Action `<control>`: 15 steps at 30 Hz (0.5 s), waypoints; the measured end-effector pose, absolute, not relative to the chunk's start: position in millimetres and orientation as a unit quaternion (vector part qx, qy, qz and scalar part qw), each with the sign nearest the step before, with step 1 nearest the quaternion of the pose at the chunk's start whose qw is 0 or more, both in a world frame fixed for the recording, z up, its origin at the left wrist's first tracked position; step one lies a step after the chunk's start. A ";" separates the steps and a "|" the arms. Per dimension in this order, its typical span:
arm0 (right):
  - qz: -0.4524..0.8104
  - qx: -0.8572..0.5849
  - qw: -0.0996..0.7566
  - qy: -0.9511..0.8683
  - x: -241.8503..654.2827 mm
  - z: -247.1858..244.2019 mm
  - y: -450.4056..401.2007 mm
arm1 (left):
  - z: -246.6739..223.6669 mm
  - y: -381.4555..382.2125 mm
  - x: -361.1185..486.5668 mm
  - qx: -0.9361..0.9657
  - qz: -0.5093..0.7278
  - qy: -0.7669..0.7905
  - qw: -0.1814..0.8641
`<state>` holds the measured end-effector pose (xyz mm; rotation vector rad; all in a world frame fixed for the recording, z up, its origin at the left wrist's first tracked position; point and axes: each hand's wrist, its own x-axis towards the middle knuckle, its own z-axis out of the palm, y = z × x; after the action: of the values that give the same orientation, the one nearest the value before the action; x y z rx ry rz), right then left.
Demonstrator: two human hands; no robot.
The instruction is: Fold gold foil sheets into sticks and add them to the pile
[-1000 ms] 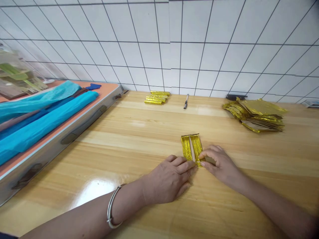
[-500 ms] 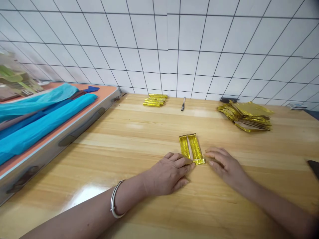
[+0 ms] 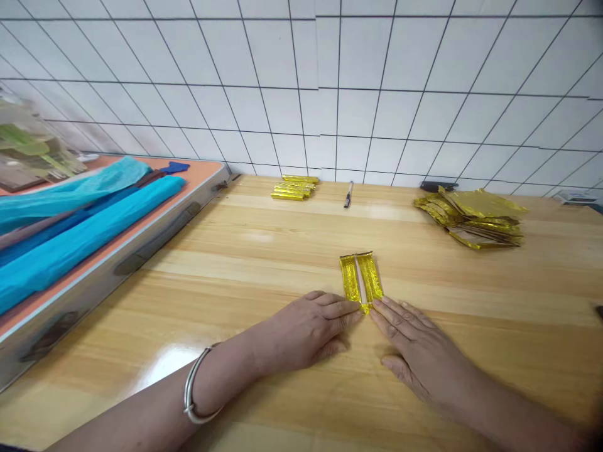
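Observation:
A sheet of gold foil paper (image 3: pixel 372 276) lies on the wooden table, its two long sides folded inward with a narrow pale gap between them. Its near edge is folded up too. My left hand (image 3: pixel 306 329) rests its fingertips on the near left corner, fingers stretched out. On the near right corner lie the fingertips of my right hand (image 3: pixel 419 345), flat, with the thumb apart on the table. Both hands press the near fold and partly cover it.
Folded gold foil strips (image 3: pixel 294 188) lie by the tiled wall, beside a pen (image 3: pixel 348 194). A loose stack of gold foil paper (image 3: pixel 471 216) is at the back right. An orange-topped case (image 3: pixel 202 179) at left bears blue rolls (image 3: pixel 94 235).
My right hand has moved left and down onto the near right corner of the foil paper, its fingers now flat. My left hand has shifted slightly left.

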<state>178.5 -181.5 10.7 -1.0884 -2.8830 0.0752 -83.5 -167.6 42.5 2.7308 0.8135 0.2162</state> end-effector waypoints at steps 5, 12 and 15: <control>0.014 -0.356 0.029 -0.934 176.5 11.9 -181.2 | 47.1 -164.9 -90.0 0.942 0.071 0.279 0.174; -0.022 -0.347 0.033 -0.937 174.3 13.0 -179.8 | 44.8 -168.2 -88.6 0.940 0.080 0.290 0.158; -0.034 -0.349 0.033 -0.936 174.4 13.5 -179.1 | 40.3 -169.7 -86.0 0.937 0.089 0.306 0.141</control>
<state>174.4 -179.1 13.5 -1.0727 -2.8799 -0.1051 -86.0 -169.7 40.3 2.7056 0.8842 0.2563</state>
